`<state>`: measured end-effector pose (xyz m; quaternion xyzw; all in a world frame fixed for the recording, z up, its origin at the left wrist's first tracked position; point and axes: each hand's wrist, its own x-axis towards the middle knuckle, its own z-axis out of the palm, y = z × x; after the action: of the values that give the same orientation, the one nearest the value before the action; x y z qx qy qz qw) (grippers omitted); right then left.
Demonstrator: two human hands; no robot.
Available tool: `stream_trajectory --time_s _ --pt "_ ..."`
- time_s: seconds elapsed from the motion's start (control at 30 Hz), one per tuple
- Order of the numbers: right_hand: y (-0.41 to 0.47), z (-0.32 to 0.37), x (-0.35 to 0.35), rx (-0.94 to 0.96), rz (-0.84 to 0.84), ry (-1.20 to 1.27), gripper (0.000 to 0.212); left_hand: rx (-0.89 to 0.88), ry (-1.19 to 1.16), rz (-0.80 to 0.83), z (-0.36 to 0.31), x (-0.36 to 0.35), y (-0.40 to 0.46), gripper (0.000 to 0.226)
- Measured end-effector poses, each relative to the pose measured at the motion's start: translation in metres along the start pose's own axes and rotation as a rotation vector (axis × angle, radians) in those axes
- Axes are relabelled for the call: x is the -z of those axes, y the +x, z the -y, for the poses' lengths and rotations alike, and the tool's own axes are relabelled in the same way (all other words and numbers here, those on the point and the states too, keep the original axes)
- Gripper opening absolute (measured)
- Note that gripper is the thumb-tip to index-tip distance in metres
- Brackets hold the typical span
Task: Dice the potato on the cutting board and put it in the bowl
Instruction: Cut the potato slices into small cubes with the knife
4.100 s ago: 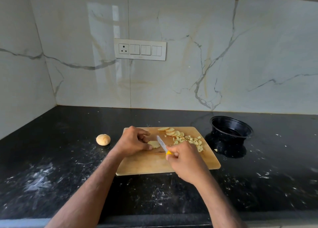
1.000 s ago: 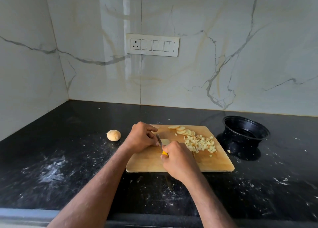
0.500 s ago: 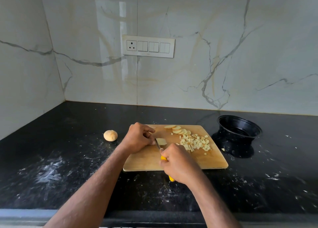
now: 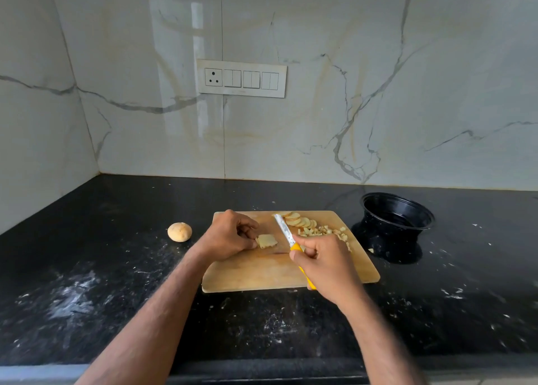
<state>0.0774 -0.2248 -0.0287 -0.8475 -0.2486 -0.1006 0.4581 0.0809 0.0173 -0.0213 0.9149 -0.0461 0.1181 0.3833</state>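
A wooden cutting board (image 4: 256, 277) lies on the black counter. My left hand (image 4: 227, 237) pinches a small stack of potato strips (image 4: 266, 241) near the board's middle. My right hand (image 4: 323, 264) grips a yellow-handled knife (image 4: 284, 231), its blade lifted and pointing away, just right of the strips. Round potato slices (image 4: 298, 220) lie at the board's far edge, with a pile of diced potato (image 4: 327, 232) beside them, partly hidden by my right hand. A black bowl (image 4: 397, 218) stands to the right of the board and looks empty.
A potato end piece (image 4: 179, 232) sits on the counter left of the board. A single dice piece (image 4: 371, 250) lies by the bowl's base. White specks and smears mark the counter (image 4: 87, 283). A marble wall with a switch panel (image 4: 241, 78) rises behind.
The knife has come up off the potato and swung to the right, blade now pointing away. My left hand still holds the cut strips in place.
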Motion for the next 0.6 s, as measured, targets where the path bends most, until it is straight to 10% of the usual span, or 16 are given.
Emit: stream_trajectory --time_s 0.37,0.6 --pt "-0.006 -0.004 -0.020 0.042 -0.136 -0.067 0.037 -0.044 0.088 -0.036 -0.005 -0.010 0.006 0.039" --pt "-0.011 -0.002 -0.023 0.017 -0.159 -0.245 0.036 -0.072 0.221 0.242 -0.014 0.003 0.023 0.044"
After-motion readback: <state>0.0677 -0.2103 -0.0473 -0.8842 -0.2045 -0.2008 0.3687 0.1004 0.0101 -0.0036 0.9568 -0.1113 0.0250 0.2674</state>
